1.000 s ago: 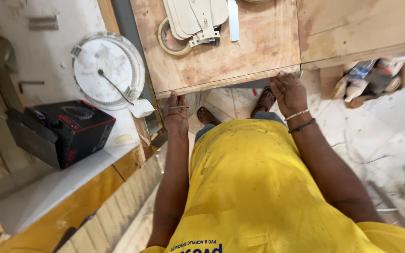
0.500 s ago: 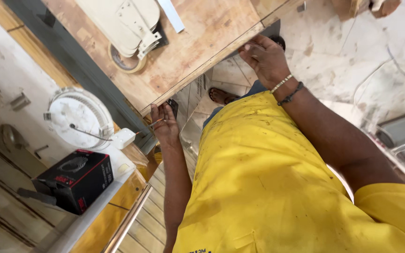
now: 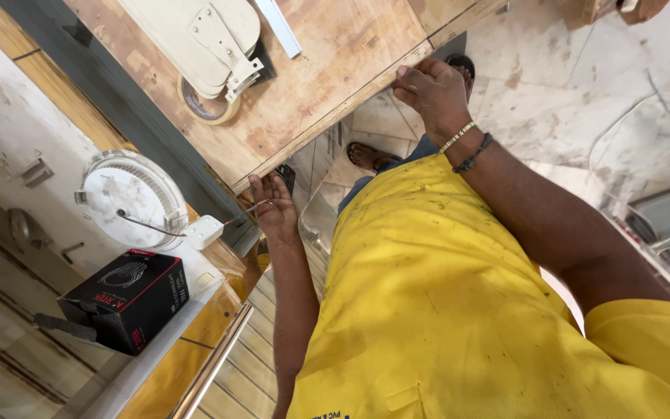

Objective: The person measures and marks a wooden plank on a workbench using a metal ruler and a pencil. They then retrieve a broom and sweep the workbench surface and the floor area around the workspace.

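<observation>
Both hands grip the near edge of the wooden tabletop point(image 3: 327, 85): the right hand point(image 3: 434, 91) curls its fingers over the edge toward the corner, clamped on the board, while the left hand point(image 3: 274, 208) presses against the lower edge, fingers spread and part-closed beneath it. Between them the edge runs bare, with tiled floor point(image 3: 575, 101) open beyond the corner. On the board, well away from the hands, lie a cream hinged panel point(image 3: 203, 39), a roll of tape point(image 3: 205, 105) under it and a white strip point(image 3: 279, 27). Left of the tabletop, a round white light fitting point(image 3: 129, 198) and a black box point(image 3: 126, 299) crowd the adjoining ledge, near the left hand.
</observation>
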